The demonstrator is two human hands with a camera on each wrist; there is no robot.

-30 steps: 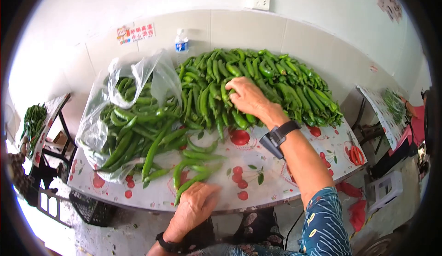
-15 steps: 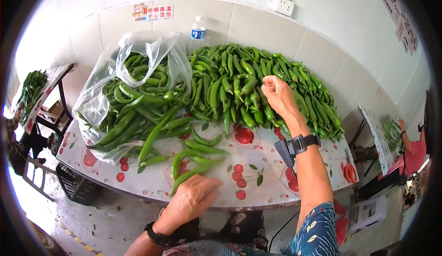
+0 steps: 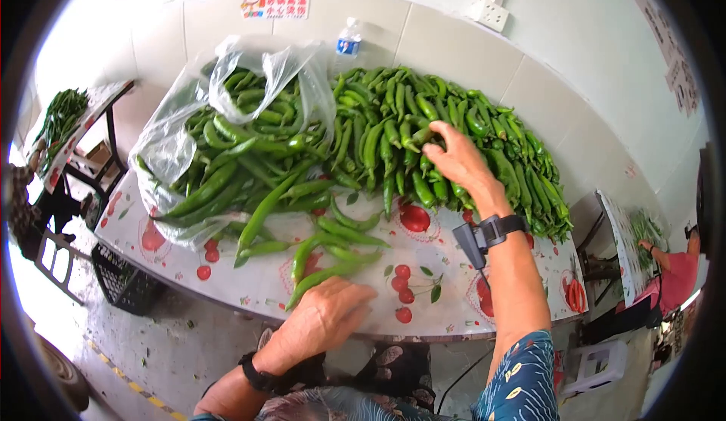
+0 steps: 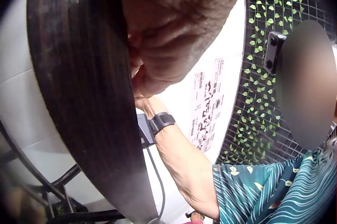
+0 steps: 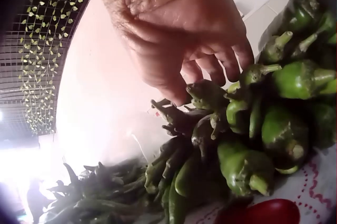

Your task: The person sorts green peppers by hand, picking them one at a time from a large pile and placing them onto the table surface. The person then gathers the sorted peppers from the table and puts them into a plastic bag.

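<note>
My right hand (image 3: 463, 162) reaches over the pile of green peppers (image 3: 522, 171). Its thumb and fingers pinch a green pepper (image 5: 208, 95) near the stem end, at the pile's upper surface. Around it, more peppers lie packed side by side, many with stems toward me. My left hand (image 3: 327, 315) rests at the table's front edge, fingers loosely bent and holding nothing. Just beyond its knuckles lie several loose long peppers (image 3: 344, 233). In the left wrist view, the left hand (image 4: 174, 29) hangs over the dark table edge (image 4: 84, 87), its fingertips partly hidden.
A clear plastic bag (image 3: 162, 145) full of peppers lies open on the left of the patterned table (image 3: 446, 292). A water bottle (image 3: 348, 43) stands against the wall. Red peppers (image 3: 575, 295) lie at the right end. A black crate (image 3: 121, 277) sits on the floor, lower left.
My right hand, lifted slightly off the pile half a second ago, has moved left and back down to a pepper. The left hand stays put. The head view has swung a little.
</note>
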